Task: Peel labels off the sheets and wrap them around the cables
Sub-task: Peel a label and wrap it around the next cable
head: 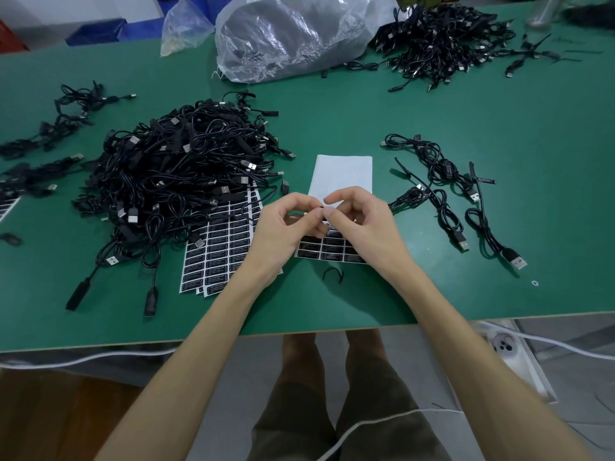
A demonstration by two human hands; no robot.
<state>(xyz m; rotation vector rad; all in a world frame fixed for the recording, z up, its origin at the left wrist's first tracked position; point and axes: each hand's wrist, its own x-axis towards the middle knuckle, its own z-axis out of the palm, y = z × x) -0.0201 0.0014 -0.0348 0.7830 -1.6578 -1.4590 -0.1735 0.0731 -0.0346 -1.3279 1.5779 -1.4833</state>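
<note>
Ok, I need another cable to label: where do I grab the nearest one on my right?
Pinch that cable just behind its USB plug, from the near side: this end lies free on the table; the far end runs among other cables.

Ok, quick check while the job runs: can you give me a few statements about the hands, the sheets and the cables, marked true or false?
1. The left hand and right hand meet over the partly used label sheet, pinching a small dark label. True.
2. The upper part of that sheet is full of labels. False: it is bare white backing, and labels remain only in the lower rows.
3. The big cable pile lies to the left of the hands. True.
4. The stack of full sheets lies apart from the pile. False: cables from the pile lie across its far end.
5. The plastic bag is on the floor. False: it lies on the far side of the green table.
</note>
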